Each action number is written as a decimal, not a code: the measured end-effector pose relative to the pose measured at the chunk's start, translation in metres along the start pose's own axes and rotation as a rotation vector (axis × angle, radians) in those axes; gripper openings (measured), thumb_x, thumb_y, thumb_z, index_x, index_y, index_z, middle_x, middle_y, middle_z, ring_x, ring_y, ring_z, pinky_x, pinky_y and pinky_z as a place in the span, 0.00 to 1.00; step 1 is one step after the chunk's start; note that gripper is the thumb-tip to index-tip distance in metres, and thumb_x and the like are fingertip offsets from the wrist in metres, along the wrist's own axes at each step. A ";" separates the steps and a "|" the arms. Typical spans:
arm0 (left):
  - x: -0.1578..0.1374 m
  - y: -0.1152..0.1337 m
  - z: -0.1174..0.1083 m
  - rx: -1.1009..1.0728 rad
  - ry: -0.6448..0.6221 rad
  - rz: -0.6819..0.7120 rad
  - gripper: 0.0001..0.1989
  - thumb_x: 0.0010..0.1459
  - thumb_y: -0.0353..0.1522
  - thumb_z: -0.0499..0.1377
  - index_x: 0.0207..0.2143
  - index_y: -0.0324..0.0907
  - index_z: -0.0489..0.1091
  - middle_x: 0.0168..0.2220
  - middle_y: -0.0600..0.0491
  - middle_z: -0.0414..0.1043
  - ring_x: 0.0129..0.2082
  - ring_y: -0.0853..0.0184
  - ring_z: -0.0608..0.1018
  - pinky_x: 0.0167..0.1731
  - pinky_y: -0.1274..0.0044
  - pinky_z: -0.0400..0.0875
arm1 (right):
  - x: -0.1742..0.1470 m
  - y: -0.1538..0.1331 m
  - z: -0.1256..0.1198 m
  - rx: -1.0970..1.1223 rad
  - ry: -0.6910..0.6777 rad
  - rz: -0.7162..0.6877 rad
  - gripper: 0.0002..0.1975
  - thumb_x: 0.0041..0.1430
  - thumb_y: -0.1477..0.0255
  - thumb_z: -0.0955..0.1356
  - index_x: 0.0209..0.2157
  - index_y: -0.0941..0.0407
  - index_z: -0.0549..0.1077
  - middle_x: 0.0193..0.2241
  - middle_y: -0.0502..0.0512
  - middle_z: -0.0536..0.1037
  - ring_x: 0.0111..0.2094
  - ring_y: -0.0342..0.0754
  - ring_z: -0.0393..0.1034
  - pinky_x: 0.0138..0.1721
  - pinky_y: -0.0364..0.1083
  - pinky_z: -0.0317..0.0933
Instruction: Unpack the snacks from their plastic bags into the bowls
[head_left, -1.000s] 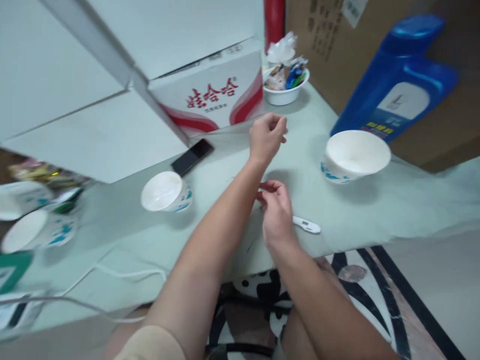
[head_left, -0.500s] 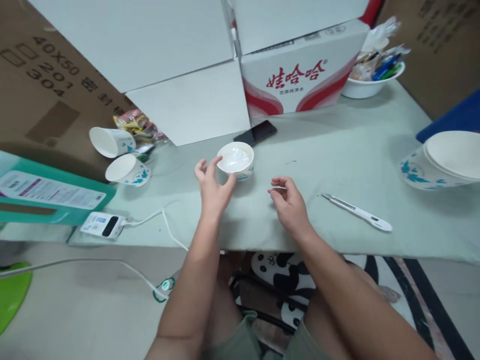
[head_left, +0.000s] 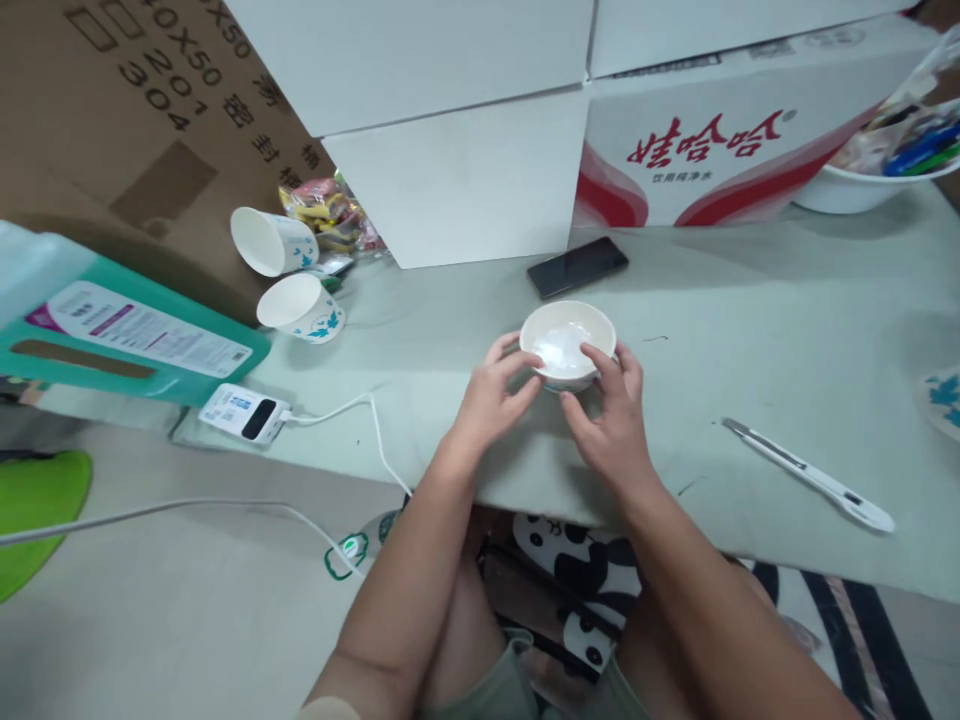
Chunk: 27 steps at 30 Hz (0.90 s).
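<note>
In the head view, a white paper bowl (head_left: 568, 313) with a blue pattern stands on the table near the middle. Something glossy and whitish, perhaps clear film or slime, lies inside it (head_left: 561, 350). My left hand (head_left: 501, 390) grips the bowl's left side, with a fingertip over the rim. On the right side my right hand (head_left: 616, 415) clasps the bowl, fingers at the rim and thumb at the front. Behind it lies a black phone (head_left: 577, 268). A white utility knife (head_left: 810, 475) rests to the right.
Two paper cups (head_left: 301, 308) tip over at the left, by wrapped snacks (head_left: 334, 215). A teal jug (head_left: 135, 320), a white device (head_left: 244, 413) and its cable (head_left: 381, 440) are nearer. White boxes (head_left: 457, 185) stand behind; a filled white bowl (head_left: 847, 195) is back right.
My right hand has come over to the bowl and taken hold of its right side. My left hand has closed in on the left side. The view has shifted leftward.
</note>
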<state>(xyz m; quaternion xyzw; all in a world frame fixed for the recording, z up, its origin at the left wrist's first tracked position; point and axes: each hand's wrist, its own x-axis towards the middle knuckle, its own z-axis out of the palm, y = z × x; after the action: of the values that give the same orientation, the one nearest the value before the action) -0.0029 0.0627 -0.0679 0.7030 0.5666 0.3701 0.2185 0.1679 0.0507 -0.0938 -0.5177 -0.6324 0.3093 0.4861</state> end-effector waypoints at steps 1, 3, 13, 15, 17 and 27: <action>-0.003 -0.001 0.001 -0.051 -0.024 0.041 0.05 0.61 0.29 0.61 0.39 0.45 0.76 0.60 0.46 0.68 0.59 0.60 0.76 0.59 0.63 0.73 | -0.001 0.000 -0.001 -0.047 0.002 -0.055 0.20 0.56 0.67 0.69 0.52 0.48 0.73 0.64 0.61 0.56 0.66 0.61 0.56 0.63 0.65 0.59; -0.007 -0.002 0.006 -0.135 -0.031 0.122 0.05 0.60 0.28 0.61 0.37 0.45 0.77 0.62 0.46 0.65 0.58 0.59 0.77 0.58 0.63 0.74 | -0.002 -0.001 -0.004 -0.120 0.019 -0.155 0.12 0.56 0.67 0.71 0.43 0.51 0.75 0.63 0.61 0.55 0.66 0.63 0.56 0.62 0.64 0.60; -0.008 0.008 0.022 -0.173 -0.002 0.244 0.07 0.59 0.28 0.61 0.36 0.47 0.78 0.59 0.47 0.66 0.60 0.59 0.74 0.59 0.61 0.74 | -0.006 0.008 -0.029 -0.450 0.070 -0.194 0.19 0.51 0.67 0.72 0.47 0.50 0.78 0.57 0.62 0.56 0.61 0.65 0.59 0.52 0.61 0.68; -0.008 0.012 0.022 -0.171 -0.034 0.196 0.11 0.58 0.28 0.61 0.42 0.48 0.77 0.59 0.47 0.66 0.60 0.59 0.74 0.56 0.63 0.76 | -0.006 0.009 -0.035 -0.505 0.039 -0.144 0.24 0.49 0.63 0.73 0.50 0.51 0.78 0.55 0.64 0.58 0.57 0.66 0.62 0.48 0.61 0.69; -0.008 0.014 0.023 -0.185 -0.063 0.140 0.21 0.57 0.28 0.61 0.53 0.49 0.72 0.60 0.46 0.67 0.59 0.60 0.74 0.52 0.67 0.78 | -0.005 0.007 -0.038 -0.564 0.032 -0.123 0.25 0.50 0.60 0.73 0.50 0.52 0.78 0.55 0.66 0.60 0.56 0.66 0.63 0.48 0.63 0.68; 0.000 0.012 0.038 -0.281 -0.124 0.108 0.28 0.55 0.28 0.59 0.59 0.48 0.64 0.60 0.46 0.71 0.57 0.58 0.75 0.49 0.68 0.77 | 0.005 -0.014 -0.044 -0.900 -0.120 -0.194 0.14 0.59 0.63 0.70 0.44 0.52 0.80 0.59 0.59 0.76 0.66 0.73 0.55 0.63 0.70 0.47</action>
<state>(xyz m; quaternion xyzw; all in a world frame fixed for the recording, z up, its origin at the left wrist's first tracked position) 0.0334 0.0642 -0.0831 0.7165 0.4561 0.4126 0.3291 0.2042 0.0468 -0.0647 -0.5969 -0.7762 -0.0133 0.2026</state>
